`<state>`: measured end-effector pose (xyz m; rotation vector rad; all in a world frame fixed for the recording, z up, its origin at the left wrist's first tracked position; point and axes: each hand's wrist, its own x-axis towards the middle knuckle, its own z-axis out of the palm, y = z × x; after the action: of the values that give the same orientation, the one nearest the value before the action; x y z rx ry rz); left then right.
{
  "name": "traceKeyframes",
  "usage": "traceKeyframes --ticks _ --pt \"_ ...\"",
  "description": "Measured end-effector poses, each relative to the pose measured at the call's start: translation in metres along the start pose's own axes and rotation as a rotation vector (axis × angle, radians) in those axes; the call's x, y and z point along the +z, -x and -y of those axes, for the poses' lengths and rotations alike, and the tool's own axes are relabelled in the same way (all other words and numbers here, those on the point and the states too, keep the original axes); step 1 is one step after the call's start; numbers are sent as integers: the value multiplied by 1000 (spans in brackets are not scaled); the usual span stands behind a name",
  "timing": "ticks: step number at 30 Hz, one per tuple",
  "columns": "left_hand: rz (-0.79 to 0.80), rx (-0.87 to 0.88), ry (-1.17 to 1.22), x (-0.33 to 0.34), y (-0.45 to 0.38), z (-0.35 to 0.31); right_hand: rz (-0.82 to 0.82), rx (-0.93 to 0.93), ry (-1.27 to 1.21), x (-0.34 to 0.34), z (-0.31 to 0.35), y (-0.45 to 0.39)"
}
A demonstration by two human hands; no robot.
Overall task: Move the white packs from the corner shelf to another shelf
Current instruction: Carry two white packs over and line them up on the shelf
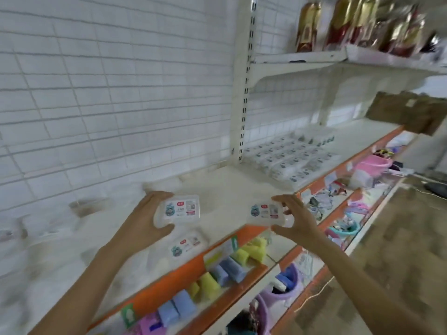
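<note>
White packs are in both hands above the corner shelf (217,187): the left hand (147,218) grips one white pack (180,209) from its left end, fingers over the far edge and thumb under the near edge, label facing up. The right hand (294,220) holds a second white pack (264,212) from its right end, fingers spread and curled over the top with the thumb below; the frame is blurred, so how tightly it clasps is hard to judge. A third white pack (187,245) lies flat on the shelf just below the left hand, near the orange front edge (169,284). Farther along the same level, past the white slotted upright (244,117), many more white packs (292,157) lie in rows on the adjoining shelf. Below the orange edge sit yellow, blue and purple sponges (227,267), and lower still purple plastic tubs (283,290). Red and gold bags (358,22) stand on the top shelf at upper right
</note>
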<state>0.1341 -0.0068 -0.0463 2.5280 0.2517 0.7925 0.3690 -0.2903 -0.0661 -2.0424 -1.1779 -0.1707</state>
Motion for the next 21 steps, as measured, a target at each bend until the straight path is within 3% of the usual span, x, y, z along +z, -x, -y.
traceKeyframes --ticks 10,21 --pt "96 79 212 172 -24 -181 -158 197 -31 -156 -101 154" --pt "213 80 217 293 -59 -284 -215 293 4 -238 -174 216"
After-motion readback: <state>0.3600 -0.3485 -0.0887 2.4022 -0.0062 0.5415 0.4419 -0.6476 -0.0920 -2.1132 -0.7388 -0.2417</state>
